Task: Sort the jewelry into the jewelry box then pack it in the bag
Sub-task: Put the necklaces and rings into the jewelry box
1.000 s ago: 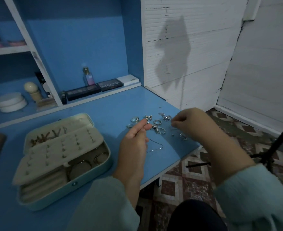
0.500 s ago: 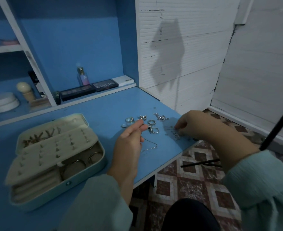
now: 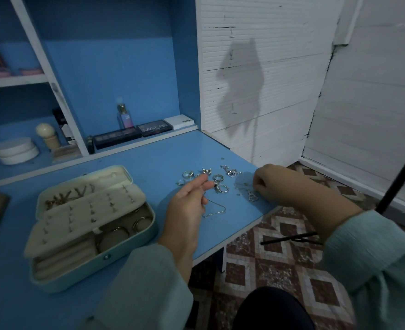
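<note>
An open pale jewelry box sits on the blue desk at the left, its earring panel raised, with bangles and small pieces inside. Several silver rings and pendants lie scattered near the desk's right corner. My left hand hovers just left of the rings and pinches a thin silver chain, whose loop trails on the desk. My right hand rests at the desk's right edge, fingers curled down onto a small silver piece; whether it grips the piece is hidden.
Makeup palettes, a perfume bottle and a white box stand on the back ledge. A white jar sits on the shelf at left. A black tripod leg rises at right over patterned floor tiles.
My right hand has dropped from above the rings to the desk's right edge beside the small silver piece. My left hand keeps pinching the chain, almost still.
</note>
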Demonstrator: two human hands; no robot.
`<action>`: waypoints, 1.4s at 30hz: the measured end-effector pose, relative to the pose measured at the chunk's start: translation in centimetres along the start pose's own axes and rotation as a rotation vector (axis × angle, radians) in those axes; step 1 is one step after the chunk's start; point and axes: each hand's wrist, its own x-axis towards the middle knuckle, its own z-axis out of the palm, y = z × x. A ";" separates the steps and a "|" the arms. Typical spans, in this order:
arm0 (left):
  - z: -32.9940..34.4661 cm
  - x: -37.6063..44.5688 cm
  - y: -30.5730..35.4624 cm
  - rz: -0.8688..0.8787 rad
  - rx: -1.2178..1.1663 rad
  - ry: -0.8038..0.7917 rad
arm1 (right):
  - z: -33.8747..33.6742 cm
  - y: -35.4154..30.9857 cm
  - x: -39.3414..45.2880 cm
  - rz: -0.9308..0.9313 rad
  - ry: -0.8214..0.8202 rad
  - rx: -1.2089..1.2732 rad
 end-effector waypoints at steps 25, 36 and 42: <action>-0.2 -0.5 0.0 0.061 0.113 -0.078 | -1.9 0.3 0.9 -0.136 0.139 0.346; 1.4 -0.2 2.5 0.178 0.258 -0.231 | -4.2 -1.0 0.0 -0.258 0.018 0.868; 1.9 0.2 4.1 0.196 0.305 -0.277 | -6.0 -2.1 -0.4 -0.328 0.016 0.921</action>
